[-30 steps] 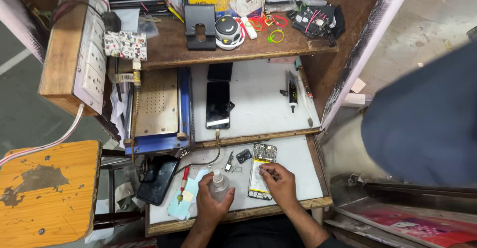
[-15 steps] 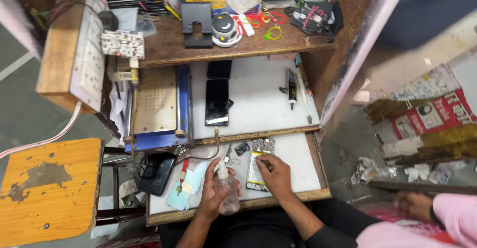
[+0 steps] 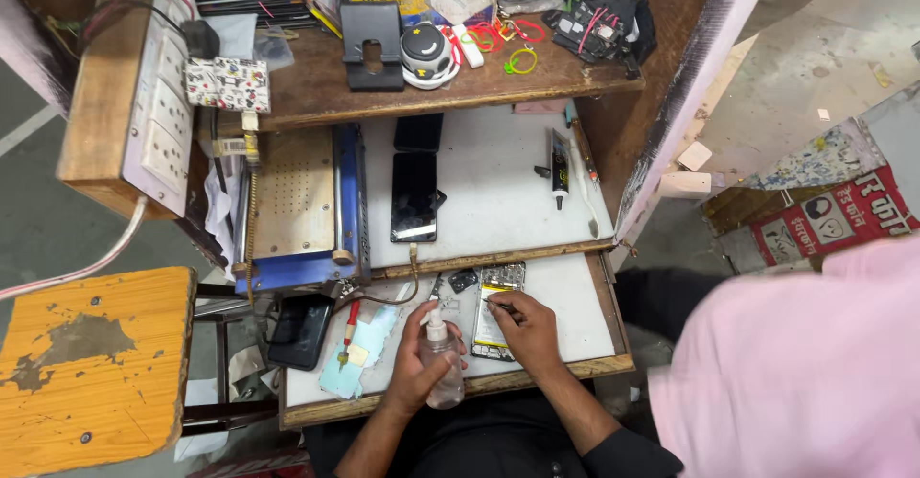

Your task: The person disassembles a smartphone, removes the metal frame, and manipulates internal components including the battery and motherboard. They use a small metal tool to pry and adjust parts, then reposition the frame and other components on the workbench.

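Observation:
My left hand (image 3: 414, 363) grips a small clear spray bottle (image 3: 443, 373) upright over the lower white work surface (image 3: 575, 296). My right hand (image 3: 525, 330) holds a thin tool, its tip on an opened phone (image 3: 494, 307) that lies with its insides showing. Small dark phone parts (image 3: 464, 280) lie just beyond the phone. A red-handled screwdriver (image 3: 347, 332) rests on a pale blue cloth (image 3: 356, 358) left of the bottle.
A black phone (image 3: 414, 195) lies on the upper white shelf beside a blue heating plate (image 3: 299, 208). A dark phone (image 3: 300, 330) sits at the lower left. A worn orange stool (image 3: 91, 363) stands left. A person in pink (image 3: 795, 373) stands close at the right.
The view has drifted slightly. The person at the right has moved nearer, pink clothing now filling the lower right. My hands stay on the bottle and the opened phone.

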{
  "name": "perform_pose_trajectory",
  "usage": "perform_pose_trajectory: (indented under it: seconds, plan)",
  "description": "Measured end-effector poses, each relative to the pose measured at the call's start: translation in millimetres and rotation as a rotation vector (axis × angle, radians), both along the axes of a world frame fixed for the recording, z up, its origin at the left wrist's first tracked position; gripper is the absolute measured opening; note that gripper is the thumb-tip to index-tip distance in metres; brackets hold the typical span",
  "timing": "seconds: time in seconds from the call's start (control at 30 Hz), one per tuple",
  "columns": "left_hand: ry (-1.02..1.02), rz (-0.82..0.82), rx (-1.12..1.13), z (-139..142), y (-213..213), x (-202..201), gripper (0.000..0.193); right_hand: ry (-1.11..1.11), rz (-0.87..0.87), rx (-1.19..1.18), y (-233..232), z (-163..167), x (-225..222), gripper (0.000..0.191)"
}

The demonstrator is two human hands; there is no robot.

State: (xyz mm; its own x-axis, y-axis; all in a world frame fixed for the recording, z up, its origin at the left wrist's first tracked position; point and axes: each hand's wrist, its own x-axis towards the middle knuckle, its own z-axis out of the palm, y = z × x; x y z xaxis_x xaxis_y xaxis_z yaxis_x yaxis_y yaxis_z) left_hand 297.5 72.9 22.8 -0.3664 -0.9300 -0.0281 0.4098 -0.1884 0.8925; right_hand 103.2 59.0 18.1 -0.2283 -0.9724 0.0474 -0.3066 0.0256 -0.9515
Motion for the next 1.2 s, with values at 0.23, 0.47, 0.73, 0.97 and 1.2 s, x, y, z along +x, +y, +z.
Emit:
perform_pose_trajectory:
  seconds: [0.23, 0.47, 0.73, 0.97, 1.2]
  plan:
    - [-0.093, -0.029, 0.043, 3, 5, -4, 0.077, -0.009, 0.054, -0.076, 7, 6, -4, 0.015]
    - [-0.854, 0.195, -0.476, 9, 19, -35, 0.069, -0.009, 0.095, -0.108, 17, 8, -9, 0.015]
    - [-1.167, 0.075, -0.351, 11, 24, -50, 0.071, -0.052, 0.091, -0.130, 28, 9, -10, 0.014]
    - [-1.177, 0.066, -0.348, 1, 34, -54, 0.069, -0.069, 0.093, -0.090, 34, 9, -14, 0.014]
    - [-1.134, 0.110, -0.395, 6, 36, -57, 0.069, -0.067, 0.100, -0.132, 40, 11, -14, 0.015]
